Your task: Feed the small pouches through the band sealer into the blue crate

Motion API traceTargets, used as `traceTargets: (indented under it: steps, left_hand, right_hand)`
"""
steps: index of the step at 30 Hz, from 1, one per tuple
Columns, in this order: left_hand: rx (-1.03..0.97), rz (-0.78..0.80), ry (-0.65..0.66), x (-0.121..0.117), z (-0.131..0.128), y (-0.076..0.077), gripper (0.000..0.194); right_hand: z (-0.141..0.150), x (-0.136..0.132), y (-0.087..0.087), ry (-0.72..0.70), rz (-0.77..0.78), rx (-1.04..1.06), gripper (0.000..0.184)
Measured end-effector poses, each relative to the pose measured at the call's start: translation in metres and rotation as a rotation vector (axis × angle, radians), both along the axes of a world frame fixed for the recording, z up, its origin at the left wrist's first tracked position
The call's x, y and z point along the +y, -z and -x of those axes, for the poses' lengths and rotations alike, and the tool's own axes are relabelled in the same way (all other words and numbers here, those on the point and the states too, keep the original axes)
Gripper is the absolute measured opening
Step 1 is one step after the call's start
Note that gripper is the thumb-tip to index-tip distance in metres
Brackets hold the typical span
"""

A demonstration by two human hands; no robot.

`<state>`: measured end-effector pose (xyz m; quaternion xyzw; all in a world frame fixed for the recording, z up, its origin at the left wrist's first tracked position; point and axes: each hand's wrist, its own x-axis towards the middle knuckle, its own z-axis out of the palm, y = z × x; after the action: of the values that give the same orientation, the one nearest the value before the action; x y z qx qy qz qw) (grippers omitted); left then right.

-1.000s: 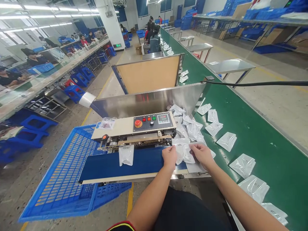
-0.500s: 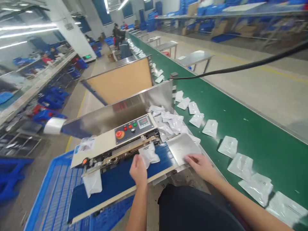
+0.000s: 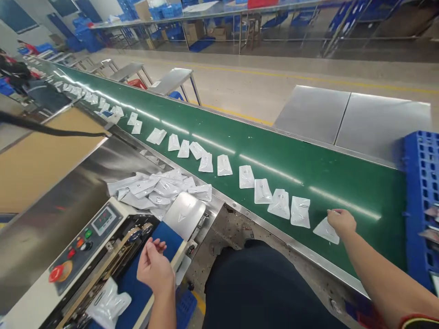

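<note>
My right hand (image 3: pixel 343 221) reaches over the green conveyor belt, its fingers pinched at the upper end of a white pouch (image 3: pixel 325 231). Beside that pouch, more white pouches (image 3: pixel 300 212) lie in a line along the belt. Over the blue belt (image 3: pixel 173 235) of the sealing machine (image 3: pixel 99 224) hovers my left hand (image 3: pixel 156 265), loosely curled with fingers apart and nothing seen in it. A puffy white pouch (image 3: pixel 109 305) stands at the machine's sealing slot. Many white pouches (image 3: pixel 161 187) are heaped by the metal plate (image 3: pixel 185 212) at the belt's end.
The green conveyor (image 3: pixel 363 183) runs from far left to right. A blue crate (image 3: pixel 423 196) stands at its right end. Steel tables (image 3: pixel 312 112) line the far side. A black cable (image 3: pixel 44 128) crosses at left, near a person (image 3: pixel 44 91).
My view has swung to the right. My right hand has left the metal plate and gone to a pouch on the green belt. My left hand has let go of the pouch at the machine.
</note>
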<state>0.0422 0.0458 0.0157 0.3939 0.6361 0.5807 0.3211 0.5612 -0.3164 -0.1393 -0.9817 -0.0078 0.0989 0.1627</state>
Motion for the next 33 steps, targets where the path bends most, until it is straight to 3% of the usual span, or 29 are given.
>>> traceTargets:
  steps: [3,6,11,15,20,23,25,27,29,33]
  left_hand:
    - [0.002,0.023,0.092,-0.003,-0.037,-0.001,0.04]
    - [0.001,0.092,0.171,-0.013,-0.067,0.003,0.041]
    - [0.011,0.147,0.266,-0.028,-0.091,0.011,0.049]
    - [-0.021,0.154,0.269,-0.036,-0.087,0.017,0.05]
    - [-0.023,0.185,0.278,-0.044,-0.072,0.019,0.049]
    - [-0.001,0.173,0.251,-0.047,-0.058,0.016,0.049]
    - [0.017,0.168,0.221,-0.05,-0.046,0.014,0.048]
    - [0.02,0.173,0.206,-0.053,-0.036,0.013,0.049]
    - [0.015,0.183,0.212,-0.057,-0.028,0.013,0.05]
    - [0.016,0.18,0.247,-0.064,-0.018,0.01,0.052]
  right_hand:
    - [0.003,0.005,0.012,0.103,-0.043,0.085,0.044]
    - [0.008,0.025,0.02,0.117,-0.129,0.218,0.044]
    - [0.01,0.038,0.018,0.138,-0.212,0.314,0.016]
    - [0.009,0.041,0.014,0.069,-0.277,0.277,0.027]
    - [0.017,0.072,0.022,0.043,-0.21,0.3,0.05]
    - [0.018,0.076,0.014,0.016,-0.186,0.352,0.037]
    - [0.012,0.075,0.004,-0.099,-0.124,0.399,0.031]
    - [0.007,0.08,-0.007,-0.272,-0.015,0.445,0.037]
    - [0.005,0.095,-0.014,-0.395,0.04,0.466,0.037]
    - [0.022,0.136,-0.023,-0.445,-0.022,0.438,0.027]
